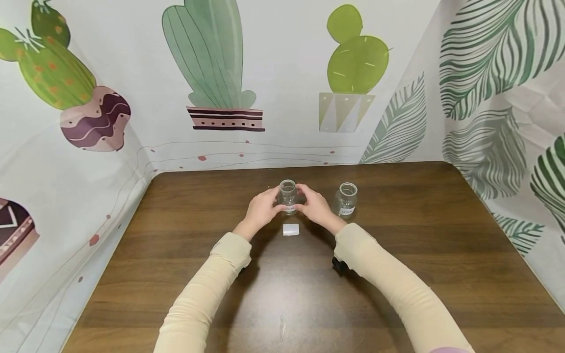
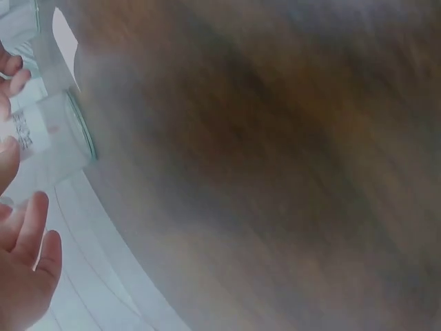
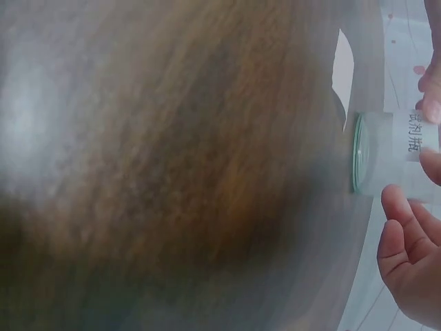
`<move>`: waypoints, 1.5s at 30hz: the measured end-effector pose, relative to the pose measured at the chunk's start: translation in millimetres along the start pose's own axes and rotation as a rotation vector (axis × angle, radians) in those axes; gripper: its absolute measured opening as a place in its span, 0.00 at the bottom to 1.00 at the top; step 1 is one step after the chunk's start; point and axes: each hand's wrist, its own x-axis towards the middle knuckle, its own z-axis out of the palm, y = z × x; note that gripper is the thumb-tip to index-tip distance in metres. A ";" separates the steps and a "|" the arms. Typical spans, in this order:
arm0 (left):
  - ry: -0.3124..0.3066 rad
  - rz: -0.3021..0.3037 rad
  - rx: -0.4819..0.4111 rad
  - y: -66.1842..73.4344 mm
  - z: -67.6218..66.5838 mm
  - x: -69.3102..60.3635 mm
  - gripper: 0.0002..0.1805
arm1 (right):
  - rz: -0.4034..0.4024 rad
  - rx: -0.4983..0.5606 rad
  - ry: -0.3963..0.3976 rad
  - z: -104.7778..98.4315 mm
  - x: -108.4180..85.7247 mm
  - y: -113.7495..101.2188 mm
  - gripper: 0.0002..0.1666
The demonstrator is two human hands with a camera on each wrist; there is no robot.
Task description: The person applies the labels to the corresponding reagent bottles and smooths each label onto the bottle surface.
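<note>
A clear glass jar (image 1: 288, 192) with a wide round mouth stands upright between both hands, its white label facing the person. My left hand (image 1: 261, 208) grips it from the left and my right hand (image 1: 316, 208) from the right, with the thumbs at the label. Printed characters show on the label (image 3: 415, 132) in the right wrist view. Whether the jar's base touches the table cannot be told. Directly in front of the jar lies a small white piece of paper (image 1: 291, 229).
A second labelled glass jar (image 1: 347, 198) stands to the right, close beside the right hand and forearm. The brown wooden table (image 1: 185, 264) ends at a back edge just behind the jars. Past that edge hangs a patterned wall covering (image 1: 287, 98).
</note>
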 end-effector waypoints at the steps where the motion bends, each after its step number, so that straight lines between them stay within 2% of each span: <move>1: 0.004 0.016 0.006 -1.4 -0.8 0.0 0.29 | -0.006 -0.003 0.001 0.1 0.1 1.3 0.32; 5: 0.013 0.074 0.033 -7.2 -3.3 -0.1 0.25 | -0.019 -0.001 -0.006 -0.5 0.3 4.8 0.31; 8: -0.007 0.085 0.050 -10.0 -3.2 -0.9 0.25 | -0.027 0.001 -0.021 -2.3 -0.5 5.6 0.31; 14: -0.089 0.007 0.027 -6.0 1.6 -3.5 0.37 | -0.009 -0.010 -0.091 -0.8 -2.5 5.4 0.40; 18: -0.060 -0.027 0.070 -1.0 6.9 -2.8 0.41 | -0.017 -0.064 -0.075 4.9 -2.7 3.6 0.45; 23: -0.005 -0.056 0.113 2.4 12.2 -2.1 0.41 | -0.026 -0.143 -0.048 10.2 -2.9 0.0 0.47; 27: 0.002 -0.051 0.100 2.0 14.5 -2.4 0.41 | -0.022 -0.160 -0.033 10.9 -3.3 -0.9 0.46; 35: 0.011 0.046 0.085 -7.5 9.3 -2.3 0.34 | -0.076 -0.147 -0.035 3.1 -2.1 4.7 0.39; 38: -0.008 0.068 0.057 -10.5 5.6 -2.1 0.31 | -0.078 -0.122 -0.045 -0.3 -1.6 7.0 0.36; 42: -0.054 0.065 -0.012 -14.3 0.8 -2.3 0.27 | -0.049 -0.067 -0.066 -5.4 -2.5 8.4 0.31; 45: -0.064 0.036 -0.053 -17.5 -4.1 -3.6 0.27 | -0.024 0.002 -0.071 -11.1 -4.7 6.6 0.28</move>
